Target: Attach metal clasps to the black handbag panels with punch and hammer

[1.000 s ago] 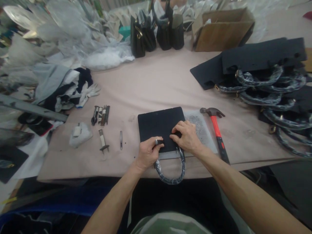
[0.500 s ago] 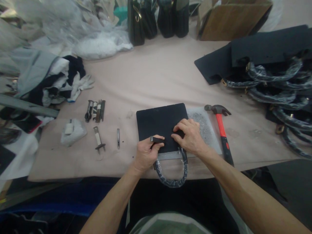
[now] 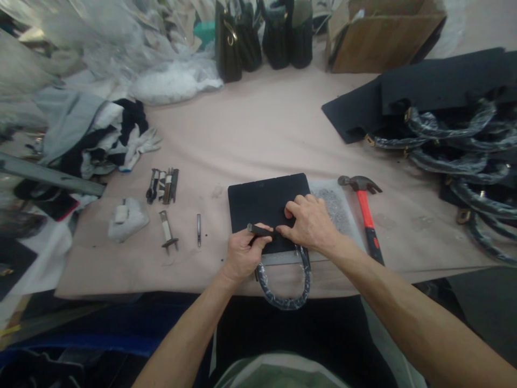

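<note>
A flat black bag panel (image 3: pixel 260 202) lies on a clear cutting pad (image 3: pixel 337 207) near the table's front edge. Its plastic-wrapped handle (image 3: pixel 285 293) hangs over the edge toward me. My left hand (image 3: pixel 242 253) is closed round a short dark metal punch (image 3: pixel 258 230), whose tip rests on the panel's near edge. My right hand (image 3: pixel 309 222) presses on the panel beside the punch, its fingers curled and pinched at the tool's tip.
A red-handled hammer (image 3: pixel 365 213) lies right of the pad. Several punches and small tools (image 3: pixel 163 186) lie to the left. Finished black panels with wrapped handles (image 3: pixel 448 124) pile at the right. Black bags (image 3: pixel 258 37), a cardboard box (image 3: pixel 383 35) and plastic wrap (image 3: pixel 173 83) stand behind.
My left hand has tipped the punch from upright to lying toward the right hand. The right hand's fingers have slid left to the tool's tip. The view has shifted slightly.
</note>
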### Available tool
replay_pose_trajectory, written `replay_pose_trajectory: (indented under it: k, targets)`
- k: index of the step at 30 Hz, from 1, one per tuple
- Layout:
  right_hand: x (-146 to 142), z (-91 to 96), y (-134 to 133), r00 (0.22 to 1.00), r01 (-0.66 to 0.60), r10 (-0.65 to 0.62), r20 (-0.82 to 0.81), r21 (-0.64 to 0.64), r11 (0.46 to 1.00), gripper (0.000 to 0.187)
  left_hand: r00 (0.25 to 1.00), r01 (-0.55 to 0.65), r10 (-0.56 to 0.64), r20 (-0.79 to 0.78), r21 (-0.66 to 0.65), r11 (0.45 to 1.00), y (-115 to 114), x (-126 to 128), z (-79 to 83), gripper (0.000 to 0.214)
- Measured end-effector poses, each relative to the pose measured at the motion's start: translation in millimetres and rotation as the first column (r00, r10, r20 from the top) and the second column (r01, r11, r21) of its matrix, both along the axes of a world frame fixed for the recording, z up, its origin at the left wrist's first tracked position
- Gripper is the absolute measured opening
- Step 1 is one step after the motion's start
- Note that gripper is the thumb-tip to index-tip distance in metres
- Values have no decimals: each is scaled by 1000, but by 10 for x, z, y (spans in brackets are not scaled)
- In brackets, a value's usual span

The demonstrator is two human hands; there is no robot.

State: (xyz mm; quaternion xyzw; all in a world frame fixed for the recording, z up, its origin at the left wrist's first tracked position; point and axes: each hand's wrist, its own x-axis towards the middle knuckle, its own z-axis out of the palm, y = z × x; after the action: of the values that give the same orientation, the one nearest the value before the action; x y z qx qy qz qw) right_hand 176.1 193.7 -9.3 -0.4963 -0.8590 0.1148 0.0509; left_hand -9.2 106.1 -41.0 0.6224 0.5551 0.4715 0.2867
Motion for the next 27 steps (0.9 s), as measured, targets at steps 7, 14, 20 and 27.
replay_pose_trajectory:
  k: [7, 14, 20, 27]
  targets:
    - [-61, 92, 95, 974, -191, 199, 110, -77, 979, 27, 1000, 5, -5, 15, 16, 1000, 0, 9, 3, 11]
    - [-17, 97, 239, 954, -297, 300, -2, -167, 940, 20, 997, 7, -5, 73, -31, 999, 33, 9, 33, 11]
    - [14, 50, 249, 956, -294, 285, -75, -164, 942, 18, 997, 75, -73, 31, -71, 995, 63, 5, 59, 9]
    - [39, 41, 237, 960, -259, 235, -155, -164, 952, 14, 999, 31, -31, 9, -22, 999, 54, 45, 49, 7]
